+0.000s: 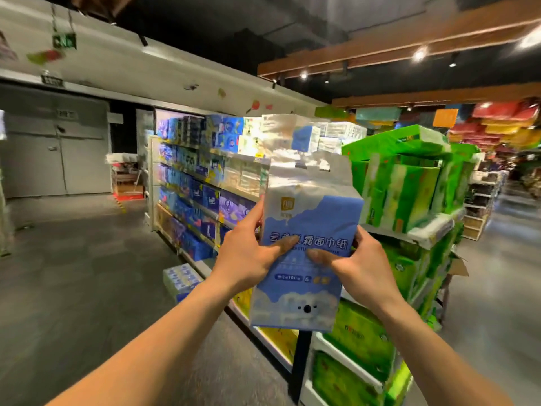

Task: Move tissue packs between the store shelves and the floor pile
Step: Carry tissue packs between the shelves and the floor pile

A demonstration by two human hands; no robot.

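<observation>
I hold a blue and white tissue pack point(307, 230) upright in front of me at chest height, its white plastic handle flap at the top. My left hand point(246, 253) grips its left side with the thumb across the front. My right hand point(354, 265) grips its right side, thumb also on the front. Behind the pack runs the store shelf point(205, 183) filled with blue, purple and white tissue packs. Another blue and white pack point(180, 278) lies on the floor at the foot of the shelf.
Green tissue packs point(404, 186) are stacked on the end display to the right, with more green packs point(354, 344) below. Grey floor point(73, 273) stretches to the left toward grey double doors point(55, 148). An aisle continues at the far right.
</observation>
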